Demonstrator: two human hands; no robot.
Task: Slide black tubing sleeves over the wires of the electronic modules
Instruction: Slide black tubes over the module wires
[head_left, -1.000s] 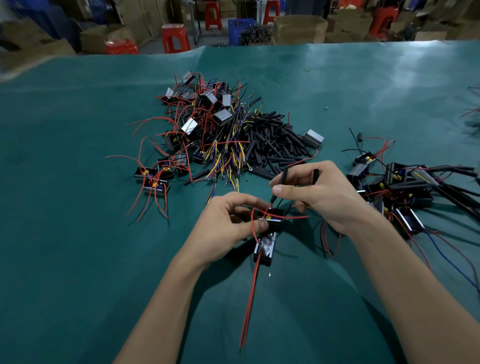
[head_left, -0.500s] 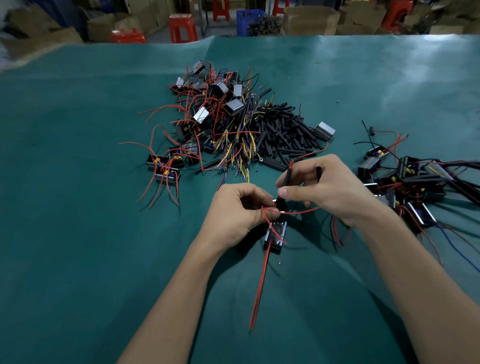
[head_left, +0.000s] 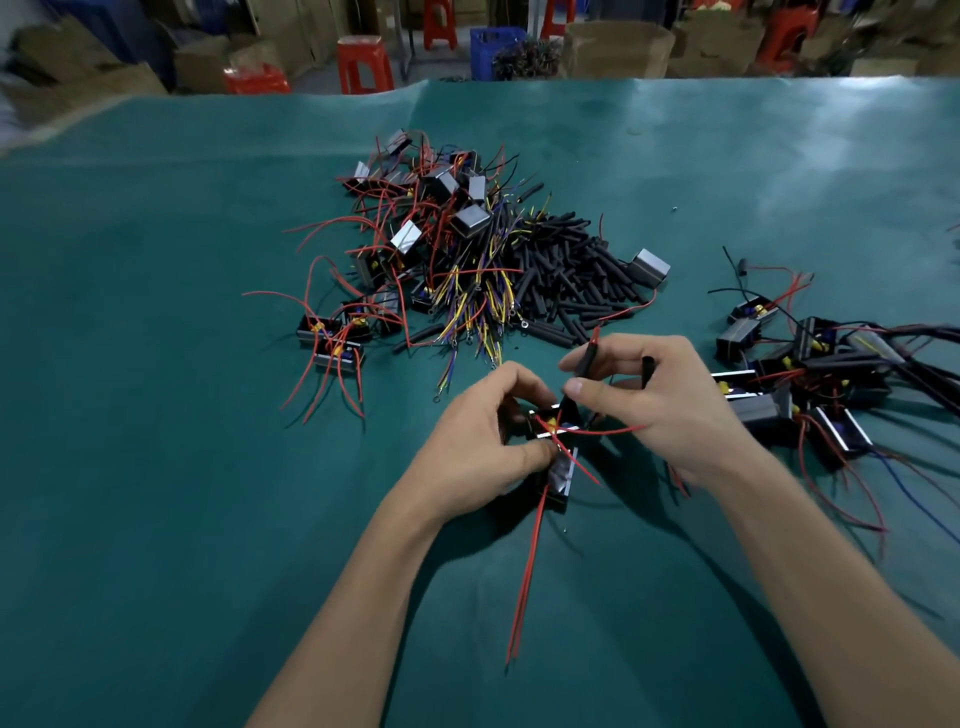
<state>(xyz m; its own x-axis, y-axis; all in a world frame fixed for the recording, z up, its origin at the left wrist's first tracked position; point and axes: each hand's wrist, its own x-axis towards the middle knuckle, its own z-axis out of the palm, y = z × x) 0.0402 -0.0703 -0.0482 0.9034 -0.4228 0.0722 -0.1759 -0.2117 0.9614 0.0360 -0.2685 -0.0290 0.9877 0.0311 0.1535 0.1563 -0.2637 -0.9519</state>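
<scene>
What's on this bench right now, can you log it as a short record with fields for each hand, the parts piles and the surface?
left hand: left hand grips the small black electronic module with red wires
right hand: right hand pinches a black tubing sleeve over a red wire; a second black sleeve sticks up between its fingers
supply: loose pile of black tubing sleeves beside a heap of unsleeved modules
finished: cluster of sleeved modules at the right
surface: green table mat

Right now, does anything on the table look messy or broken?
Nothing looks broken. The wires and black tubes lie in a tangled heap, and one tiny speck sits alone on the green table.
</scene>
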